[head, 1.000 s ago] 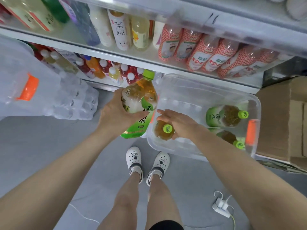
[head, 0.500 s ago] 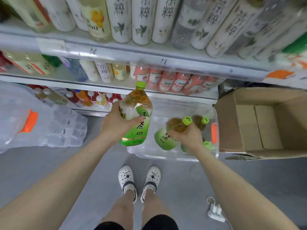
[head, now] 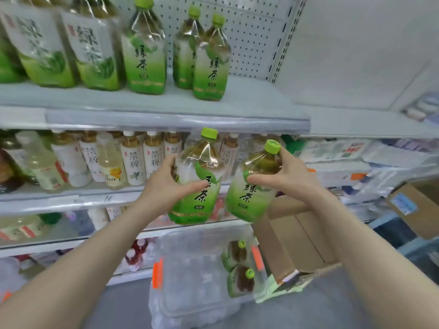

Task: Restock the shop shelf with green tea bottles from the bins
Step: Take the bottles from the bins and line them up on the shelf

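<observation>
White pegboard [head: 256, 36] backs the shelving at 12 o'clock. Plain white wall [head: 356, 51] at 2 o'clock. Grey floor [head: 308, 312] at 6 o'clock. Lighting even.

Each hand grips a green tea bottle in front of the shelves: the left hand [head: 164, 186] around the upright bottle [head: 197, 181], the right hand [head: 285, 179] on a tilted bottle [head: 251, 193]. Below, the clear bin [head: 190, 281] holds two more bottles [head: 240, 269] beside a cardboard box [head: 297, 245].
</observation>
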Motion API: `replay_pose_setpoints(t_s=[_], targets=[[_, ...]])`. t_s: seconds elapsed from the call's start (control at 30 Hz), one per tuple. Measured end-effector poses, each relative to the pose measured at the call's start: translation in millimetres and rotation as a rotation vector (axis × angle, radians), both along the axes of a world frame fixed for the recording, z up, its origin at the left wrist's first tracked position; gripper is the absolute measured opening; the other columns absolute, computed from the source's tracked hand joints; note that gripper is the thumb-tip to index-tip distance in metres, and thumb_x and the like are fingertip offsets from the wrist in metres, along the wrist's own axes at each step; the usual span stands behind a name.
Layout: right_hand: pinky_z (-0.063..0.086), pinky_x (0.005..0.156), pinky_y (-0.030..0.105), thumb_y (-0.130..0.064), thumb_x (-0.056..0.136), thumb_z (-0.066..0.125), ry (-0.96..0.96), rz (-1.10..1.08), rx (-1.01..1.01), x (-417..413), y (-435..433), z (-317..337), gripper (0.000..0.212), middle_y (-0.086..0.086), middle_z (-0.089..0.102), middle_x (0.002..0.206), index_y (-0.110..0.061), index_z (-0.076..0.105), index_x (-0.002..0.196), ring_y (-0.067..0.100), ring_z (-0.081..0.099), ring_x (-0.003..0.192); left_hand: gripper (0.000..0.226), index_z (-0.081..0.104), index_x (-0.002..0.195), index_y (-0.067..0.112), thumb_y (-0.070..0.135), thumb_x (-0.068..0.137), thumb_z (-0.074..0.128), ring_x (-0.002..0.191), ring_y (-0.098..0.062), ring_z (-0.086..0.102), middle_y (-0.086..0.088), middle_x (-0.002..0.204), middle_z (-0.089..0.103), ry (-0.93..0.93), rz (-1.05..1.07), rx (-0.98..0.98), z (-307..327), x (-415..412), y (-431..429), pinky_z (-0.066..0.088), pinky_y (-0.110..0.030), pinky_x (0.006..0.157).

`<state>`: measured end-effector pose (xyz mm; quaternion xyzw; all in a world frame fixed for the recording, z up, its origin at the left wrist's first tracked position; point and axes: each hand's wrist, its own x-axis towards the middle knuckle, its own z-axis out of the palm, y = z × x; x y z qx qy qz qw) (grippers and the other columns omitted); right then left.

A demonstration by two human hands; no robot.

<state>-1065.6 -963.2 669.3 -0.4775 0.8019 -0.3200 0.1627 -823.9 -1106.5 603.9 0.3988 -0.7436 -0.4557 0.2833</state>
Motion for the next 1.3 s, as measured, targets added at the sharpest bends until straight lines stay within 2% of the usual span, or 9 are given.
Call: replay_pose_setpoints(t_s=[0.13,0.27,0.43,0.63,0.73,0.93,1.0,1.13,1.3], targets=[[0.056,0.09,0.033,-0.05,0.06,0.089,0.009,0.048,-0.14,-17,-2,78,0.069,-0.016,0.071,0.102,-0.046,0.054,0.119,0.001,0.067,0.094,0.072,0.051,0.105,0.048,0.07,0.044,0.081,0.095,-0.003,0.064,0.021,0.103,0.066,0.126,-0.04,-0.076,61,-19,-5,0.053,-0.036,0.088],[0.058,0.088,0.038,-0.058,0.053,0.087,0.043,0.124,-0.26,-42,-23,136,0.082,-0.013,0.07,0.107,-0.042,0.055,0.126,0.007,0.067,0.098,0.081,0.053,0.113,0.044,0.072,0.043,0.084,0.095,-0.011,0.068,0.014,0.102,0.07,0.244,-0.04,-0.079,108,-47,-12,0.056,-0.041,0.086],[0.05,0.073,0.019,-0.039,0.067,0.088,0.027,0.168,-0.364,-79,-66,173,0.063,-0.016,0.063,0.107,-0.034,0.055,0.121,-0.001,0.061,0.094,0.085,0.056,0.115,0.034,0.067,0.043,0.087,0.093,-0.013,0.07,0.01,0.102,0.071,0.353,0.038,-0.1,145,-81,-26,0.058,-0.044,0.084],[0.057,0.086,0.042,-0.039,0.064,0.09,0.062,0.181,-0.37,-123,-145,167,0.069,-0.006,0.062,0.116,-0.031,0.053,0.122,0.017,0.064,0.102,0.065,0.052,0.107,0.037,0.053,0.053,0.086,0.089,0.004,0.064,0.016,0.101,0.065,0.398,0.169,-0.131,167,-109,-43,0.056,-0.029,0.086],[0.057,0.087,0.045,-0.043,0.062,0.09,0.045,0.187,-0.35,-140,-178,158,0.071,-0.007,0.063,0.115,-0.031,0.054,0.122,0.018,0.064,0.102,0.046,0.047,0.091,0.04,0.038,0.064,0.084,0.073,0.019,0.06,0.021,0.089,0.06,0.405,0.23,-0.138,170,-114,-54,0.048,-0.006,0.062],[0.05,0.072,0.025,-0.028,0.07,0.089,-0.029,0.247,-0.301,-160,-221,142,0.069,-0.005,0.062,0.114,-0.025,0.053,0.128,0.017,0.062,0.102,0.1,0.053,0.125,0.032,0.071,0.039,0.086,0.101,-0.014,0.066,0.009,0.112,0.068,0.44,0.316,-0.104,166,-110,-82,0.056,-0.044,0.088],[0.049,0.068,0.022,-0.027,0.07,0.089,-0.028,0.26,-0.285,-164,-235,135,0.066,-0.007,0.063,0.112,-0.025,0.054,0.127,0.016,0.062,0.101,0.094,0.054,0.121,0.033,0.066,0.039,0.087,0.099,-0.014,0.067,0.01,0.108,0.07,0.455,0.331,-0.103,167,-111,-85,0.057,-0.043,0.086],[0.054,0.091,0.042,-0.03,0.07,0.088,-0.023,0.225,-0.287,-174,-267,126,0.065,-0.006,0.065,0.116,-0.027,0.057,0.127,0.019,0.062,0.105,0.075,0.056,0.11,0.038,0.055,0.045,0.088,0.091,-0.008,0.068,0.011,0.1,0.071,0.472,0.348,-0.09,166,-113,-89,0.057,-0.035,0.08],[0.052,0.096,0.046,-0.034,0.075,0.085,-0.03,0.188,-0.227,-192,-307,122,0.071,-0.003,0.064,0.122,-0.03,0.051,0.137,0.025,0.06,0.111,0.065,0.057,0.112,0.033,0.042,0.054,0.084,0.084,-0.005,0.07,0.016,0.096,0.073,0.496,0.354,-0.095,164,-113,-84,0.057,-0.026,0.067]])
